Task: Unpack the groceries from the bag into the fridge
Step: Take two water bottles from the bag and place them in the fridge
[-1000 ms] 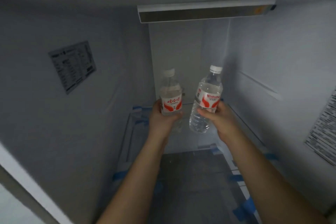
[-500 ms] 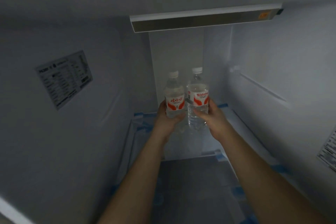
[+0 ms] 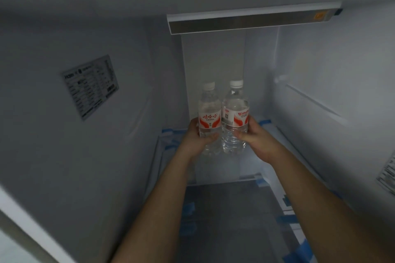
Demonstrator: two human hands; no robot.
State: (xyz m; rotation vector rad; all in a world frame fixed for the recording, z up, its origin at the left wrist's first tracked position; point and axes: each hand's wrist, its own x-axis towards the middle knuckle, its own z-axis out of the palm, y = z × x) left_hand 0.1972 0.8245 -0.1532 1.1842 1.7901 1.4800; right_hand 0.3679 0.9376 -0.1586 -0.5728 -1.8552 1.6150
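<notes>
Rating sticker (image 3: 90,87) at nine o'clock on the fridge wall (image 3: 42,134); left hand (image 3: 197,140) clamped round left bottle (image 3: 209,111); right bottle (image 3: 235,113) touching it, gripped by right hand (image 3: 259,141); both upright at centre, deep inside; light bar (image 3: 252,20) at twelve o'clock.

We look down into a dim fridge (image 3: 320,92) with pale walls. Our left hand (image 3: 197,134) grips the left water bottle (image 3: 209,111) and our right hand (image 3: 254,134) grips the right water bottle (image 3: 235,113), fingers curled round each. Both bottles are clear, white-capped, upright and touching side by side near the back wall, above a glass shelf (image 3: 224,209) edged with blue tape. A printed sticker (image 3: 90,86) sits on the left wall. A long light bar (image 3: 252,20) runs across the ceiling.
</notes>
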